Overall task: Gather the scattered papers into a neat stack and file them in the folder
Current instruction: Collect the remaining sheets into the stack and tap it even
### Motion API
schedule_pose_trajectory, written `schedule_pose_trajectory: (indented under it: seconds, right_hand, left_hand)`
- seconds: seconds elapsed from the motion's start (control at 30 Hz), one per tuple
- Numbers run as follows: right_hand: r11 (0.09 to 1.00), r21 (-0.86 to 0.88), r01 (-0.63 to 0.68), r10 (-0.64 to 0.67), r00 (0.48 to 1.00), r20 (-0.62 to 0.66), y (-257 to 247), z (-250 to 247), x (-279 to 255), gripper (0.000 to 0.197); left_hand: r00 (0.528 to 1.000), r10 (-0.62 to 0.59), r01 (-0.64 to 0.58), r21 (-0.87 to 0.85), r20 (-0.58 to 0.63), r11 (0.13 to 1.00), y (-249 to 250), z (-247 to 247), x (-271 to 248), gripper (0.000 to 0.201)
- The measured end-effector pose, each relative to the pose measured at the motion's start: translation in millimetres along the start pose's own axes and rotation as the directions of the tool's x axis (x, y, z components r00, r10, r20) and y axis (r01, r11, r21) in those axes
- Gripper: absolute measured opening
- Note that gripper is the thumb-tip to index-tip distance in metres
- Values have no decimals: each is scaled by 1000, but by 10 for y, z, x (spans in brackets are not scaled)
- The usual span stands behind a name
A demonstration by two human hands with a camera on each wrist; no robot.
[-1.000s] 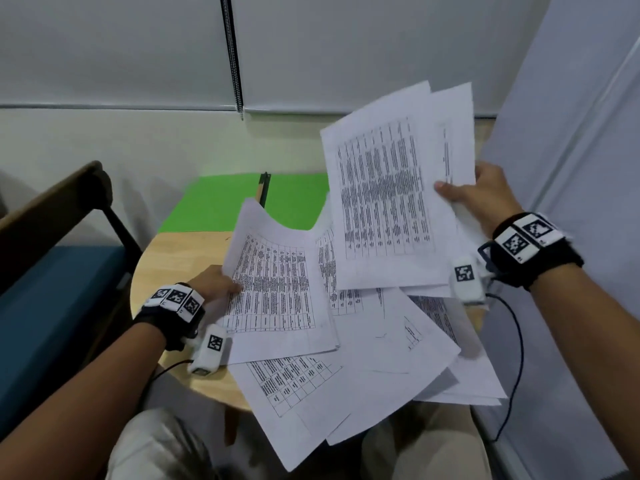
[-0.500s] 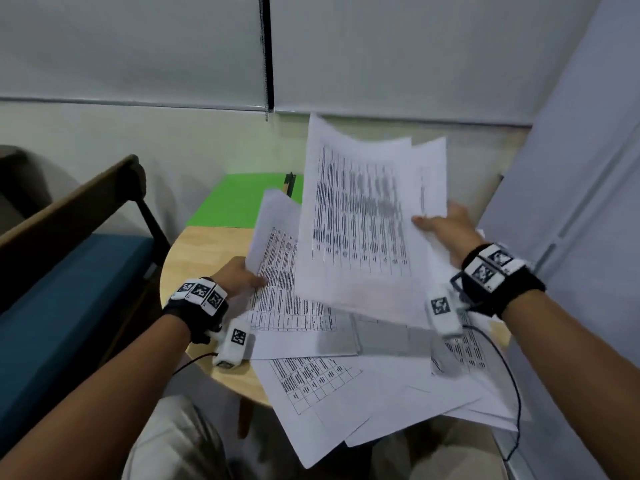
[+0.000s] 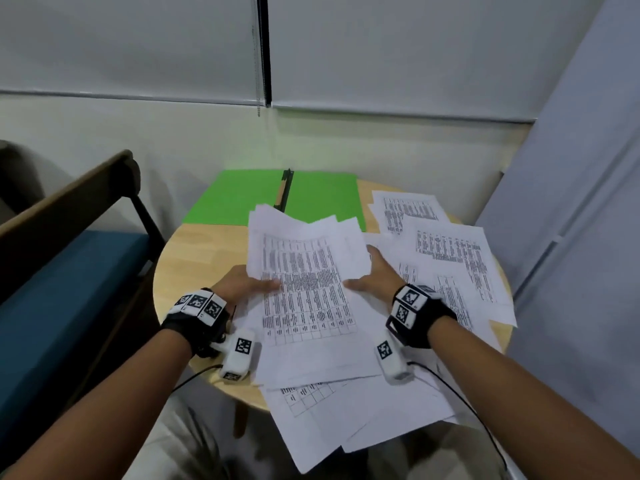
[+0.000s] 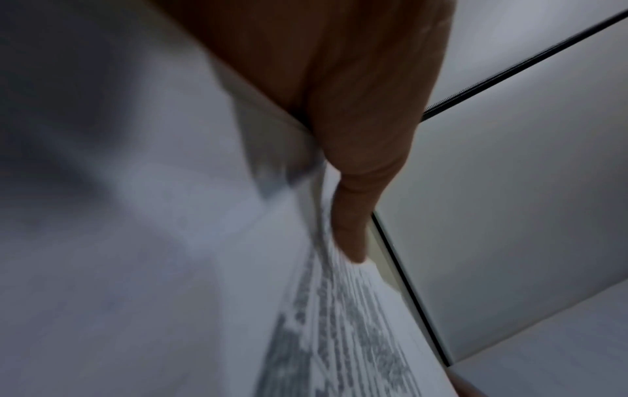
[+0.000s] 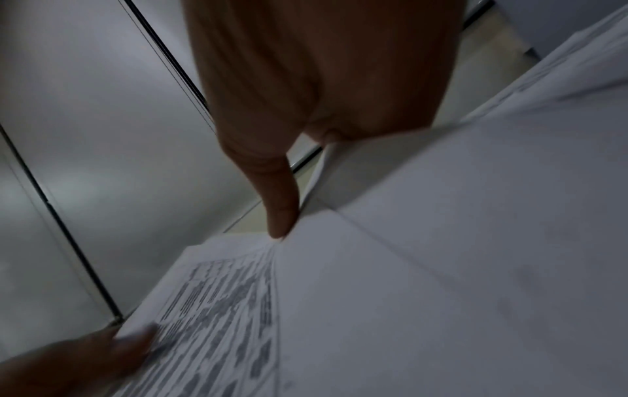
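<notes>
A bundle of printed sheets point(image 3: 308, 289) lies low over the round wooden table point(image 3: 194, 258), held from both sides. My left hand point(image 3: 242, 285) grips its left edge, thumb on top and fingers hidden beneath. Opposite it, my right hand point(image 3: 377, 271) grips the right edge the same way. In the left wrist view the thumb point(image 4: 353, 228) presses on the sheets point(image 4: 339, 335). The right wrist view shows the other thumb point(image 5: 278, 209) on the paper point(image 5: 407, 295). A green folder point(image 3: 235, 199) lies open at the table's back.
More loose sheets point(image 3: 450, 251) spread over the table's right side. Others point(image 3: 329, 420) hang over the front edge above my lap. A blue-cushioned bench point(image 3: 52, 306) stands at the left, and a grey panel point(image 3: 571, 202) rises close on the right.
My right hand brought its raised sheets down and left onto the sheets under my left hand. Both hands now hold one bundle low over the table.
</notes>
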State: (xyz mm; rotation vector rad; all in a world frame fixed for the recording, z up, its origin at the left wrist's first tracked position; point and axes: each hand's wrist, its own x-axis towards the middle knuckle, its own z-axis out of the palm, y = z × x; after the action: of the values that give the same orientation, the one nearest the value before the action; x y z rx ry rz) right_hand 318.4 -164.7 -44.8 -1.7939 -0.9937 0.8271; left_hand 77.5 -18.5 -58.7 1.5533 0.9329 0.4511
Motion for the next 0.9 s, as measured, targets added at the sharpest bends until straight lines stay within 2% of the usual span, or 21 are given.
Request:
schedule_pose_trajectory:
  seconds: [0.07, 0.13, 0.2, 0.23, 0.3, 0.37, 0.4, 0.53, 0.63, 0.7, 0.8, 0.9]
  right_hand:
    - [999, -36, -1, 5, 995, 98, -9, 74, 24, 78]
    - [990, -140, -29, 37, 997, 60, -23, 39, 10, 63]
    - [972, -215, -99, 66, 985, -157, 15, -139, 9, 55]
    - [958, -234, -167, 94, 951, -295, 21, -274, -13, 54]
    - [887, -288, -361, 188, 851, -490, 71, -566, -31, 60]
    - [771, -337, -540, 336, 795, -505, 109, -755, -47, 81]
    - [742, -343, -577, 391, 787, -478, 129, -807, -30, 90]
    - [782, -315, -538, 395, 819, -417, 77, -735, -20, 102]
    - [848, -188, -495, 397, 829, -393, 55, -591, 8, 116]
    - [893, -50, -447, 399, 840, -368, 57, -494, 13, 121]
    - [896, -63, -440, 384, 837, -389, 31, -389, -56, 100]
    - [920, -47, -390, 345, 859, -379, -8, -413, -162, 89]
  left_hand:
    - [999, 24, -26, 88, 25, 996, -5, -21, 3, 38]
    - [1000, 30, -30, 16, -9, 999, -48, -74, 41, 35]
    - [997, 30, -34, -60, -74, 998, -18, -138, -6, 43]
    - [993, 39, -51, -109, -109, 993, -10, -192, -20, 42]
    - [982, 49, -77, -153, -181, 985, 0, -337, -19, 36]
    - [980, 56, -89, -171, -191, 981, -11, -479, 11, 36]
    - [983, 50, -78, -157, -174, 985, -23, -516, 30, 39]
    - [995, -32, 28, -51, -90, 998, -138, -399, 82, 30]
    - [998, -53, 52, -40, -26, 998, -221, -331, 157, 47]
    - [998, -60, 59, -46, -13, 997, -226, -330, 177, 46]
    - [998, -58, 57, -40, -22, 998, -148, -309, 91, 33]
    - [998, -55, 54, -28, -22, 998, -124, -293, 56, 36]
